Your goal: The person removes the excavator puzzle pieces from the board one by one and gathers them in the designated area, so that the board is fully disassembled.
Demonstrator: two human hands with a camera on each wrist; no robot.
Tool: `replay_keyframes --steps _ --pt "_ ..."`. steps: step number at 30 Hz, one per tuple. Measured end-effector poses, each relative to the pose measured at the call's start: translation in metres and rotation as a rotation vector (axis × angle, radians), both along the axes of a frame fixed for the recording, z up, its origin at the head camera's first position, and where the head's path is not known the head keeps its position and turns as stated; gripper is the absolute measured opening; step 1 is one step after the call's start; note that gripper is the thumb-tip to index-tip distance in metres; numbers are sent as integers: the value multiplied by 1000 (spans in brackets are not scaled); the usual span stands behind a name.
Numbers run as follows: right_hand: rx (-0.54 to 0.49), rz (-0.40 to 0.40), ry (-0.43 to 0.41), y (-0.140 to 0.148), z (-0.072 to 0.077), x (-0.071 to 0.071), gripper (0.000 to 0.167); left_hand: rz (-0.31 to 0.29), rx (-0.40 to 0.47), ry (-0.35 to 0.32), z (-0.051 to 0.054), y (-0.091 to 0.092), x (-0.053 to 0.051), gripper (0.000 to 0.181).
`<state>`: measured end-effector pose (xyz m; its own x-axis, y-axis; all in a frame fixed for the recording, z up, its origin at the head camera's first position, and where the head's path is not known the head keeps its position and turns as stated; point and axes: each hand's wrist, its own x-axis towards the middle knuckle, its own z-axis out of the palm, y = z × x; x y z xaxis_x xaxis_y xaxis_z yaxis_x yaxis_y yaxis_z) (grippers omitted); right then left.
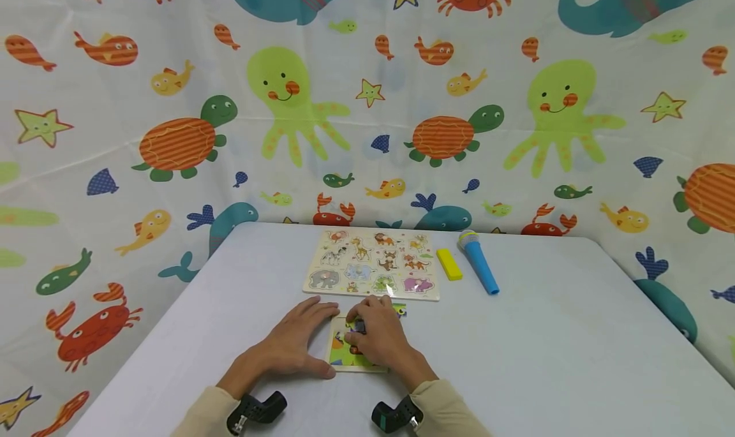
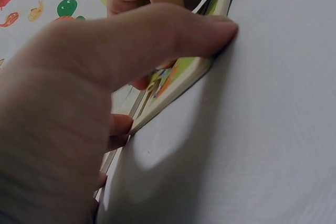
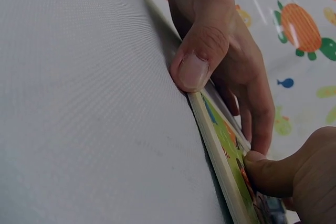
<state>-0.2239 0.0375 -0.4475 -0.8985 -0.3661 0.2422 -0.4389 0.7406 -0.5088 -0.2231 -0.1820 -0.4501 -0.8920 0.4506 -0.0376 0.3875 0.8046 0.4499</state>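
A small wooden jigsaw board (image 1: 339, 362) with a green and yellow picture lies flat near the table's front. My left hand (image 1: 291, 339) rests along its left side, thumb stretched to the near left corner, fingers reaching toward the far one. In the left wrist view the straight thumb (image 2: 184, 30) touches the pale wooden rim. Over the board, my right hand (image 1: 379, 335) bends its fingers and thumb on a dark-patterned puzzle piece (image 1: 360, 326), mostly hidden beneath them. Beyond the right hand, a loose green puzzle piece (image 1: 399, 309) shows partly.
A larger animal puzzle board (image 1: 370, 263) lies behind the hands. To its right are a yellow block (image 1: 449, 265) and a blue toy microphone (image 1: 480, 263). The white table (image 1: 545, 348) backs onto a sea-animal curtain (image 1: 367, 169).
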Motion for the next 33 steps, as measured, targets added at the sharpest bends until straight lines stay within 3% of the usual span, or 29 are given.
replay_keyframes --steps 7,12,17,24,33 --pt "-47 2 14 2 -1 1 24 -2 6 3 1 2 0 105" --pt "-89 -3 -41 6 0 2 33 -1 4 1 1 2 0 106" --pt "-123 1 -83 11 0 1 21 0 5 4 0 2 -1 106" --pt "-167 50 -52 15 -1 -2 9 -2 7 8 0 1 0 107" --pt "-90 64 -52 14 1 0 8 -6 12 13 1 1 2 105"
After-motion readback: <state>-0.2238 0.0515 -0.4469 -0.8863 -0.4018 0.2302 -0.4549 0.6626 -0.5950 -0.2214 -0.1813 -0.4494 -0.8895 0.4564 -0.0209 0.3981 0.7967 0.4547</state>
